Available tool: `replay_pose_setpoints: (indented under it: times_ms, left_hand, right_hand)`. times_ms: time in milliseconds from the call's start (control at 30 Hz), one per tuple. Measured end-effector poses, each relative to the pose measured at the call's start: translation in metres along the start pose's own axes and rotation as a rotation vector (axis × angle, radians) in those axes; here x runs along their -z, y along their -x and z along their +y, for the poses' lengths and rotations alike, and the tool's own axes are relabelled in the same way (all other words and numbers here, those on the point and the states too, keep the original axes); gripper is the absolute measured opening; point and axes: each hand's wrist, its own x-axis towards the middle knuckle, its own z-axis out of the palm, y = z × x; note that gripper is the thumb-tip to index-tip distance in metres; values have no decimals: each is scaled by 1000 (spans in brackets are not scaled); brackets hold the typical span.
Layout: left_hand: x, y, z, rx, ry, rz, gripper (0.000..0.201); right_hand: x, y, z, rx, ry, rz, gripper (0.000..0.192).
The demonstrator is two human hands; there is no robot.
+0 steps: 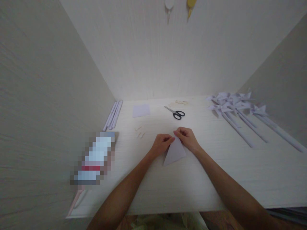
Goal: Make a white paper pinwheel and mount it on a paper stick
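A folded piece of pale lilac paper [175,154], roughly triangular, is between my hands over the white table, its narrow end pointing away from me. My left hand [162,144] pinches it near the top at the left edge. On the other side, my right hand [186,137] grips the same narrow end with thumb and fingers together. The fingers partly hide the tip. Beyond my hands lie scissors [176,113] with black handles, the blades pointing to the far left.
Rolled paper sticks [113,115] and a flat paper square [141,110] lie at the back left. Several paper pinwheels [230,103] on sticks cover the right side. Small pale bits [140,132] lie left of my hands. A blurred screen [94,158] stands at the left edge.
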Motion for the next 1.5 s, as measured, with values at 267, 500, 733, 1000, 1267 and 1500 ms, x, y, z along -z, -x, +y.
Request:
replay_pose_setpoints:
  times_ms: [267,500,733,1000,1267,1500]
  left_hand:
    - [0,1,2,7,-40,56,28]
    - [-3,7,5,64,-91,-39,23]
    - [-3,10,-1,50,9,-39,20]
    - [-3,3,0,52,122,94,34]
    - [-5,2,-2,-21,-73,38,29]
    - [-4,6,-1,18,-140,-27,24]
  right_hand:
    - [-4,2,-3,82,84,97,23]
    - [26,-13,13,132,-62,511,24]
    - [66,-19,14,153,-150,743,30]
    - [23,-9,9,37,-150,284,30]
    - [8,-3,6,117,80,125,27]
    - [25,-11,12,160,71,498,25]
